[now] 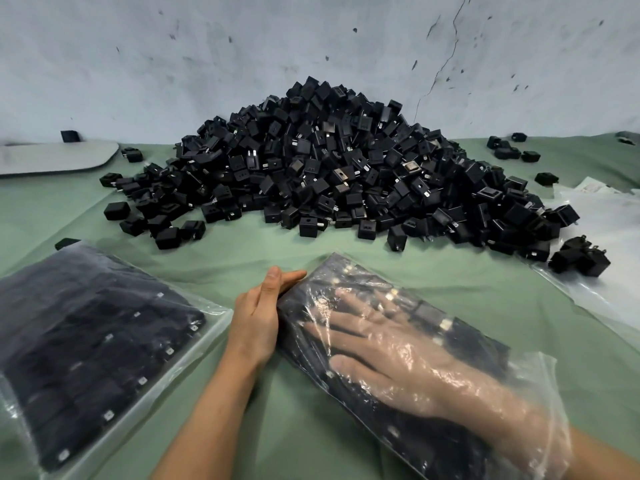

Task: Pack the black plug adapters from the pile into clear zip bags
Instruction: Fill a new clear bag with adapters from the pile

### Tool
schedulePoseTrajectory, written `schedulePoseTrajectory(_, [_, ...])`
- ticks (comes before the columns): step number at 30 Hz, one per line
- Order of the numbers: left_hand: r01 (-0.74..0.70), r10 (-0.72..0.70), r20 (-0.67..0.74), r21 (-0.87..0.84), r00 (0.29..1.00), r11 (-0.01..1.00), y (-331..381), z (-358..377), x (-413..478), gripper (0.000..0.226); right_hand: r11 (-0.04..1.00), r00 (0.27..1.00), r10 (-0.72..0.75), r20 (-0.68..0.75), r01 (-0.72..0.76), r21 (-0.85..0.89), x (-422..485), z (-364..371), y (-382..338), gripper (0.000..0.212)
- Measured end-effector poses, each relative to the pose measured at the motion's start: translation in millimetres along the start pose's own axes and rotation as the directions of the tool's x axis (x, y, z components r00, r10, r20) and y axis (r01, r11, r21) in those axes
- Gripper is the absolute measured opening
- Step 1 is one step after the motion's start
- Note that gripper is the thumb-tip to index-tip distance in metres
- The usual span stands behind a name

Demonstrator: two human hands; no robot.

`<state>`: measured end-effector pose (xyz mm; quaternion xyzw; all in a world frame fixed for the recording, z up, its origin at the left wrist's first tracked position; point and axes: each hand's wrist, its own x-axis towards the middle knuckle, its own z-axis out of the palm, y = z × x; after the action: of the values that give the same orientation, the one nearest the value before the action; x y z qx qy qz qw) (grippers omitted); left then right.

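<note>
Head view, and plenty going on. Saw the pile (329,168) of black plug adapters heaped in the upper middle of the frame, hard against a scuffed pale wall (207,64) and spilling forward over a green cloth (242,251). Spotted loose strays (507,152) off at the upper right, more at the pile's left foot, and a small clump (578,259) at the right edge resting on empty clear bags (606,230).

Picked out a clear zip bag (349,275) running from the lower middle to the lower right, lying slantwise on the cloth, with adapters packed in rows inside. Found the right hand (391,344) pushed into that bag from the lower right end, palm down, fingers straight and spread flat over the adapters, gripping nothing. Found the left hand (256,317) outside, lower middle, standing on its edge on the cloth with fingers straight and pressed together, flush against the bag's left side, thumb laid along the top, pinching nothing.

Caught a second zip bag (93,341) at the lower left, full of adapters in neat rows, lying flat and well apart from both hands. Made out a grey board (55,157) at the upper left edge, below the wall.
</note>
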<state>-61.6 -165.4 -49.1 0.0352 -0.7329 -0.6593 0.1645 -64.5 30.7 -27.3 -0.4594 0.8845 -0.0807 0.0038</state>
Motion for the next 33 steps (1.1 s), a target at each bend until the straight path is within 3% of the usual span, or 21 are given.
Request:
schedulePoseTrajectory(15, [0.004,-0.004,0.019,0.021,1.000,1.000,1.1,-0.7,0.4,0.066,0.999,0.998,-0.043,0.037,0.042,0.032,8.0,-4.1,4.9,0.046])
schedulePoseTrajectory(20, [-0.010,0.010,0.015,0.029,1.000,1.000,1.2,-0.8,1.8,0.054,0.999,0.999,-0.050,0.019,0.050,-0.011,1.0,-5.2,8.5,0.047])
schedulePoseTrajectory(26, [-0.010,0.009,0.010,0.039,1.000,0.999,0.2,0.2,2.5,0.056,0.991,0.998,0.042,0.040,-0.046,0.123,-16.2,-8.2,12.5,0.046])
schedulePoseTrajectory(33, [-0.007,0.007,-0.001,0.097,1.000,0.995,1.9,-0.1,1.6,0.055,0.994,0.995,0.073,0.061,-0.078,0.082,-0.3,-4.6,9.5,0.047])
